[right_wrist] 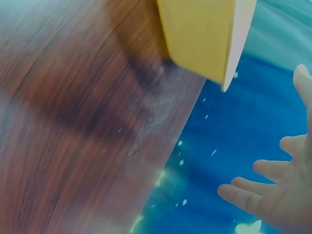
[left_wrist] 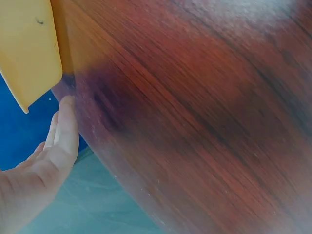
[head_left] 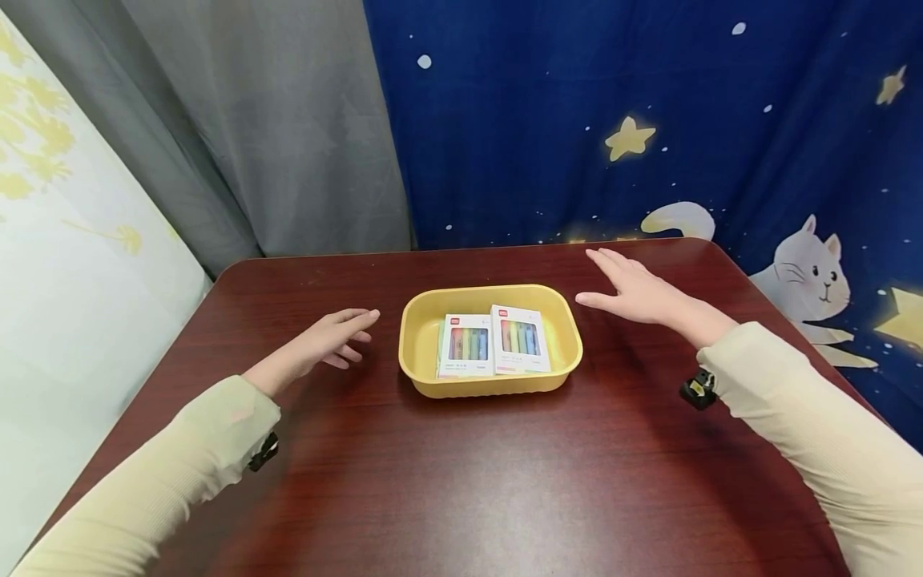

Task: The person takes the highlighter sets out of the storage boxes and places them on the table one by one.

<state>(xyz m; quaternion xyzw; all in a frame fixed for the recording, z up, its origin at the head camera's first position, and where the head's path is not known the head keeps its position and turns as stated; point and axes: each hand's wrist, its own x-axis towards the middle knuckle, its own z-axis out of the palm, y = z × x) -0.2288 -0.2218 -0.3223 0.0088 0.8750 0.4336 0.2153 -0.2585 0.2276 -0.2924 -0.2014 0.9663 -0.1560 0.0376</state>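
Observation:
A yellow plastic basket (head_left: 490, 388) stands on the table, holding two white boxes with windows that show coloured sticks, perhaps crayons or markers. The left box (head_left: 465, 368) lies beside the right box (head_left: 521, 365), both leaning in the basket. My left hand (head_left: 333, 340) hovers left of the basket, apart from it, fingers loosely extended and holding nothing. To the basket's right, my right hand (head_left: 638, 291) is spread with the thumb apart from the fingers, also touching nothing. Both wrist views show the basket's outer wall (left_wrist: 30, 46) near the hand.
The dark red wooden table (head_left: 490, 489) reaches back to a grey curtain (head_left: 281, 128) and a blue curtain (head_left: 519, 120) with stars and a cat. A white wall covering (head_left: 65, 264) with yellow flowers borders the left side. Small black devices sit under both sleeves.

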